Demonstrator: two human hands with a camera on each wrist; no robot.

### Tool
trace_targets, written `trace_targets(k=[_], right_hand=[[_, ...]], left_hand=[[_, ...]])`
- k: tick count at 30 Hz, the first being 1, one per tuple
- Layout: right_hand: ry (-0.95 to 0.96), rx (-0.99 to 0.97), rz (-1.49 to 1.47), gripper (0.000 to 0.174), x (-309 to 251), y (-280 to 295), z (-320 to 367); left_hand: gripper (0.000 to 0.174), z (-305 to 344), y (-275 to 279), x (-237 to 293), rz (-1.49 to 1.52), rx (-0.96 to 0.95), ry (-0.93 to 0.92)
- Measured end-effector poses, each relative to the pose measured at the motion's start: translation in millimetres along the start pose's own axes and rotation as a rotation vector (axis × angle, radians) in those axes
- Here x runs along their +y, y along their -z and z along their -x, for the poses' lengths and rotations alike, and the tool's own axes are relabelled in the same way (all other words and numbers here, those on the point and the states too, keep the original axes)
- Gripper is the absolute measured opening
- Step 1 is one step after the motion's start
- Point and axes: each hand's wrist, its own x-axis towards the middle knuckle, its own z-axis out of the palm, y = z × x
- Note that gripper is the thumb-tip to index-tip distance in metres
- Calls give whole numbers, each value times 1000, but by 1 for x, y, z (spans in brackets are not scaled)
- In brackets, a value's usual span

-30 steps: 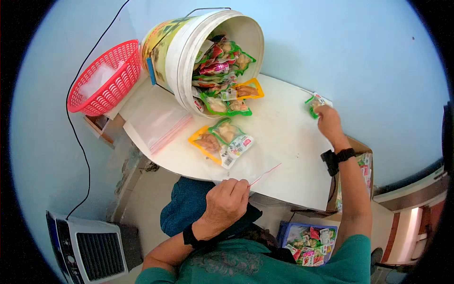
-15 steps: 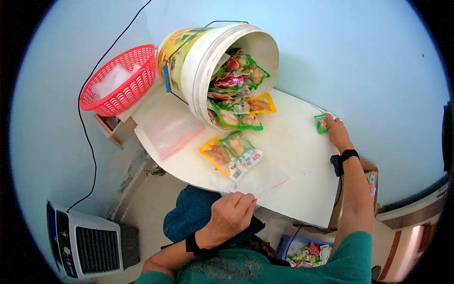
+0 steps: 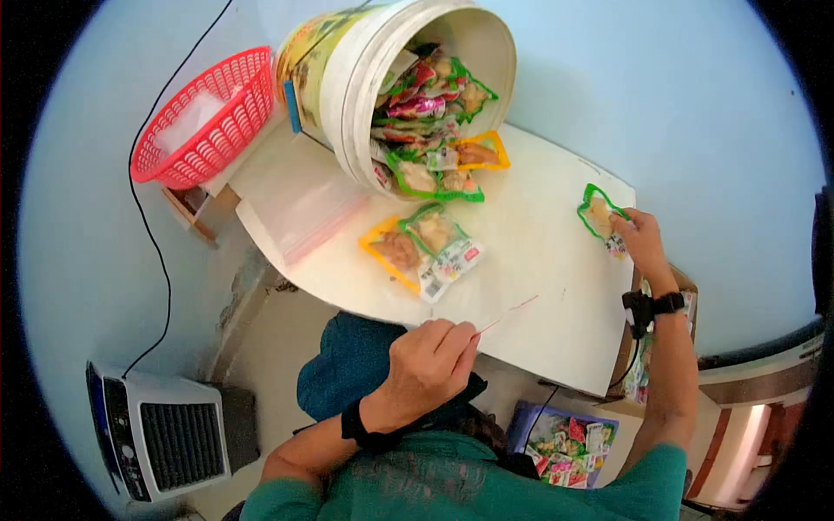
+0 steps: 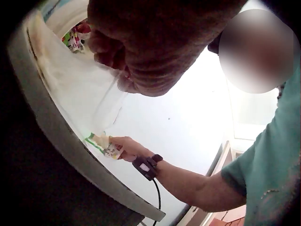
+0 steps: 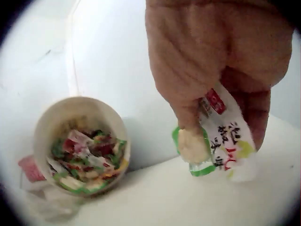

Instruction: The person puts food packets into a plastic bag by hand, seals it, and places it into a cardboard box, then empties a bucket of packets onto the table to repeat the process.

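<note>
My left hand (image 3: 430, 365) pinches the edge of a clear zip bag (image 4: 77, 89) at the table's near edge; in the head view its red seal line shows beside the fingers. Out over the right end of the table, my right hand (image 3: 643, 243) holds a green-edged snack packet (image 3: 598, 214) between thumb and fingers. The right wrist view shows the packet's white printed part under the fingers. Before the left hand, a yellow-edged packet (image 3: 393, 252) and a green-edged packet (image 3: 434, 227) lie overlapping on the white table (image 3: 547, 269).
A white bucket (image 3: 343, 95) full of snack packets lies on its side at the back. Flat clear bags (image 3: 300, 213) lie at left, below a red basket (image 3: 248, 108). A blue crate (image 3: 519, 427) of packets stands low on the right, near a carton (image 3: 682, 282).
My right hand has drawn the packet slightly away from the back wall and turned it, so more of its green-edged face shows. The left hand keeps the bag. The head view has shifted.
</note>
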Motion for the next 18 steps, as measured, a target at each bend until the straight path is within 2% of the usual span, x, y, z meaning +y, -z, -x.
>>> trace_targets(k=[2, 5, 6, 8, 10, 11, 14, 18], right_hand=[[-102, 14, -317, 29, -10, -1, 31], [-203, -30, -472, 28, -15, 5, 79], [-265, -73, -632, 25, -21, 6, 97], [-298, -182, -724, 25, -41, 7, 135], [-192, -242, -725, 29, -42, -4, 164], [-238, -366, -754, 34, -55, -3, 176], [-353, -500, -809, 35, -71, -23, 199], [-406, -552, -936, 35, -77, -55, 205]], left_hand=[[18, 0, 1, 3, -9, -9, 9], [18, 1, -1, 3, -11, 14, 8], [17, 2, -1, 3, -7, 18, 15], [17, 2, -2, 3, 2, 24, 28], [17, 2, -2, 1, 7, 41, 32], [17, 2, -3, 1, 13, 47, 32], [17, 2, -2, 4, 37, 55, 64], [17, 2, -2, 4, 51, 77, 28]])
